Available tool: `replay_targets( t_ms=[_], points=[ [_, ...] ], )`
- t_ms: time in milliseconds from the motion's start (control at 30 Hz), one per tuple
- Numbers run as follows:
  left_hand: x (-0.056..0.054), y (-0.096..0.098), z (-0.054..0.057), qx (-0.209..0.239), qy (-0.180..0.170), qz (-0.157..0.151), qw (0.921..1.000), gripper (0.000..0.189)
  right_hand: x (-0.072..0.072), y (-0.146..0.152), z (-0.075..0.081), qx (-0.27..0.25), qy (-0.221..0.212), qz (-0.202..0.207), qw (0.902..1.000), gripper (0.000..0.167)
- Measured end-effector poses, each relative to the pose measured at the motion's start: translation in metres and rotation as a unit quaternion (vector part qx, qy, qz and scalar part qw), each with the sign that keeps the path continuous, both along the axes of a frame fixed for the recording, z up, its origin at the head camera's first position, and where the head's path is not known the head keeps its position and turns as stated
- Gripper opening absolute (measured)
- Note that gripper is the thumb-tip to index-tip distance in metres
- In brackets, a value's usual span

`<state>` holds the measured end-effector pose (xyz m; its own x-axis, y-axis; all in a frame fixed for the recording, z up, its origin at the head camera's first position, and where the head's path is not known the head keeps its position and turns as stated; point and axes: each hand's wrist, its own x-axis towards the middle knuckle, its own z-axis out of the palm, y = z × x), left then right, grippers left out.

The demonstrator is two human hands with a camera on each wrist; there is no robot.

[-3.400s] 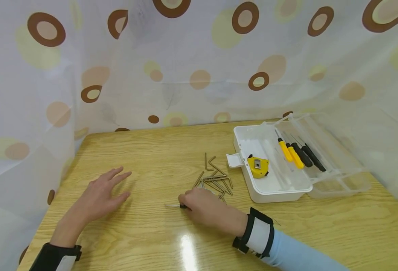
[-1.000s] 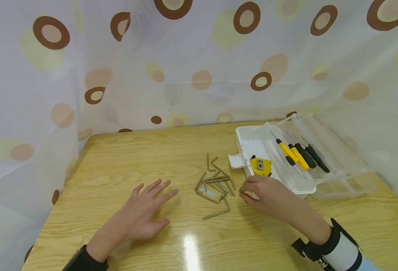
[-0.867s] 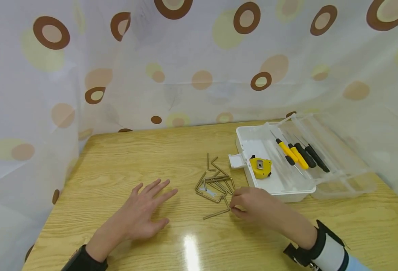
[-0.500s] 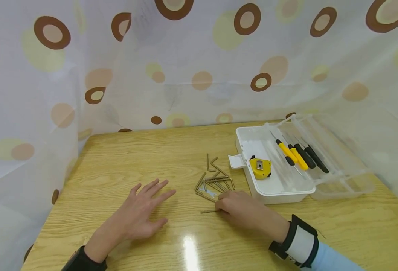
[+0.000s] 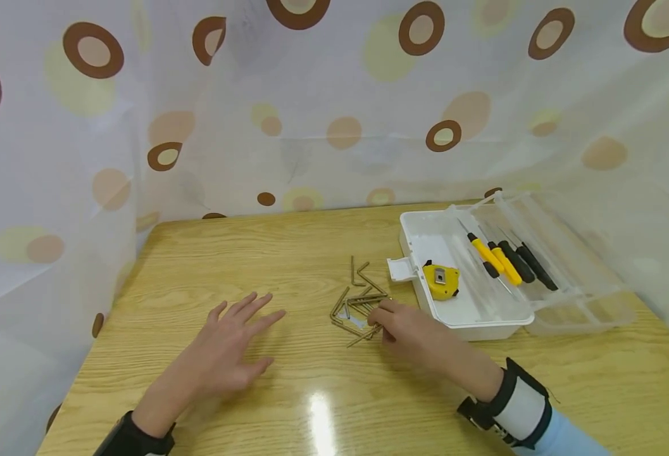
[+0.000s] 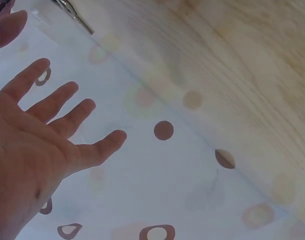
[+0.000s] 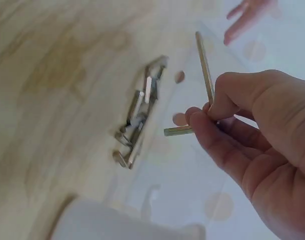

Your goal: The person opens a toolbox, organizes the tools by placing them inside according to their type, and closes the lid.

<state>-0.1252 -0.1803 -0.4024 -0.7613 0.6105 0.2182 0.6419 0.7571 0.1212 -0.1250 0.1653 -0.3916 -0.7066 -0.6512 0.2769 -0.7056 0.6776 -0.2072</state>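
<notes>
My right hand (image 5: 416, 335) pinches an L-shaped hex key (image 7: 204, 65) at its bend, between thumb and fingertips. In the right wrist view, its long arm points up and its short arm points left. Several more brass-coloured hex keys (image 5: 339, 301) lie in a loose pile beside and beneath the held one, with a small flat light-grey piece (image 5: 358, 322) among them. Part of the pile is hidden behind my fingers. To the left, my left hand (image 5: 223, 351) has its fingers spread, palm down over the table, holding nothing.
A white toolbox (image 5: 476, 330) stands at the right, its clear lid (image 5: 581, 272) folded open to the right. In it sits a yellow tape measure (image 5: 441, 282). Yellow-handled screwdrivers (image 5: 485, 253) and black-handled screwdrivers (image 5: 516, 261) lie along its right side. A patterned curtain (image 5: 300, 152) borders the table.
A small black-handled screwdriver, earlier in my right hand, now lies in the toolbox. That hand went back to the pile and lifted the nearest hex key. My left hand shifted right, then slightly back.
</notes>
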Motion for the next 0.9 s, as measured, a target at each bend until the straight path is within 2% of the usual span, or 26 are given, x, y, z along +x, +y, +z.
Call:
replay_targets(
  t_ms=[100, 200, 333, 433, 567, 733, 900],
  points=[
    [-0.003, -0.004, 0.004, 0.005, 0.013, 0.007, 0.9999, 0.067, 0.002, 0.009, 0.008, -0.022, 0.038, -0.001, 0.9990, 0.026],
    [-0.005, -0.009, 0.006, 0.009, 0.014, 0.014, 0.9998, 0.066, 0.004, 0.018, 0.015, -0.038, 0.102, -0.005, 0.9940, 0.022],
    [-0.009, -0.014, 0.007, 0.019, 0.003, 0.022, 0.9996, 0.066, 0.004, 0.032, 0.025, -0.058, 0.206, -0.004, 0.9769, 0.025],
    [-0.012, -0.017, 0.005, 0.024, 0.000, 0.027, 0.9993, 0.066, 0.001, 0.043, 0.032, -0.085, 0.251, -0.005, 0.9642, 0.030],
    [-0.015, -0.020, 0.002, 0.025, 0.003, 0.038, 0.9990, 0.067, -0.002, 0.063, 0.039, -0.119, 0.259, -0.027, 0.9580, 0.031],
    [-0.018, -0.022, -0.001, 0.033, -0.002, 0.044, 0.9985, 0.068, -0.004, 0.095, 0.048, -0.121, 0.263, -0.103, 0.9517, 0.027],
    [-0.019, -0.019, -0.001, 0.044, -0.011, 0.034, 0.9984, 0.070, -0.004, 0.125, 0.057, -0.123, 0.278, -0.198, 0.9319, 0.018]
  ],
)
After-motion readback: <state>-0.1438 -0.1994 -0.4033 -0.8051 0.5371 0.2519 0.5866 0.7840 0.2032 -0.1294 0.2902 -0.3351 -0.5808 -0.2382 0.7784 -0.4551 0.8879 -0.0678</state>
